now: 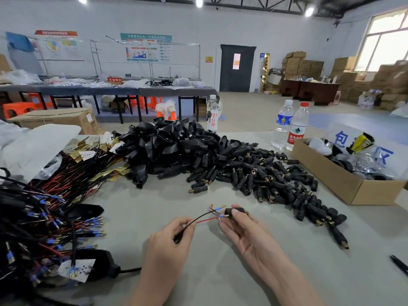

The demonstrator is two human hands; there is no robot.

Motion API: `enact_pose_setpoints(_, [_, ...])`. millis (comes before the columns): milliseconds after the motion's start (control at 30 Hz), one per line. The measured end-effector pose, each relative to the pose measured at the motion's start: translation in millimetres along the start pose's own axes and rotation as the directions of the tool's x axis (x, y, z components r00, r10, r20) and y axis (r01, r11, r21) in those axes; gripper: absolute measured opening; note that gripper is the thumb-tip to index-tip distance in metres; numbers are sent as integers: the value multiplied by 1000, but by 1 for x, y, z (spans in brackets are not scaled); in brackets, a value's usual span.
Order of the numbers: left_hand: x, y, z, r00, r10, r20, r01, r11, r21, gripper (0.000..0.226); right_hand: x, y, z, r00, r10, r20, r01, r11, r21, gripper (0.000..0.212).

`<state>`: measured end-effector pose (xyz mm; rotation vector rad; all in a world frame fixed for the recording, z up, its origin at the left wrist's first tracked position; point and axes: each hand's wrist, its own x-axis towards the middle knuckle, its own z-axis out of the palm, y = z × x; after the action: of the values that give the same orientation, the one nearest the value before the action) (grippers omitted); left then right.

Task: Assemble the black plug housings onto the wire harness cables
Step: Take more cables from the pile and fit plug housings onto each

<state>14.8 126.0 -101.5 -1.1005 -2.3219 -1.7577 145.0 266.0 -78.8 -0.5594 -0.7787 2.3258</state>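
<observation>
Plug housings [198,155]: a big black heap on the desk [220,272], beyond both sets of fingers; smaller barrel-shaped ones with brass tips trail off to the right of the right fingers.
Wire harness cables [55,195]: a thick bundle of red and black leads with blue-sleeved ends, well left of the left fingers (white and gold tags lie among them).
Cardboard box [344,184]: open, far to the right of the right fingers.
Water bottles [287,124]: two, upright, beyond the heap.
Left hand [167,246]: fingers [185,226] curled and clamped on the cable.
Right hand [249,235]: palm up, thumb and fingers clamped on one housing.
Cable [199,219]: runs from the left fingers toward the right ones, splitting into red and black leads.
Held housing [231,212]: short, black, pinched at the right fingertips above the desk; a terminal tip sits at its open end, though whether it has entered cannot be told.
</observation>
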Motion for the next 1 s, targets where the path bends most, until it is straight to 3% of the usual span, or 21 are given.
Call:
enact_pose_setpoints(667, [0, -5, 0, 999, 34, -12, -34, 998, -43, 28, -8, -4, 1, 999, -37, 31, 40, 994, -104, 41])
enact_pose_setpoints(767, [1, -5, 0, 1000, 23, -16, -24, 999, -45, 26, -8, -4, 0, 999, -25, 39, 30, 991, -131, 32])
enact_pose_setpoints(1000, [2, -2, -4, 999, 11, -38, -13, 999, -39, 14, -11, -3, 1, 997, 23, 71, -10, 985, -175, 33])
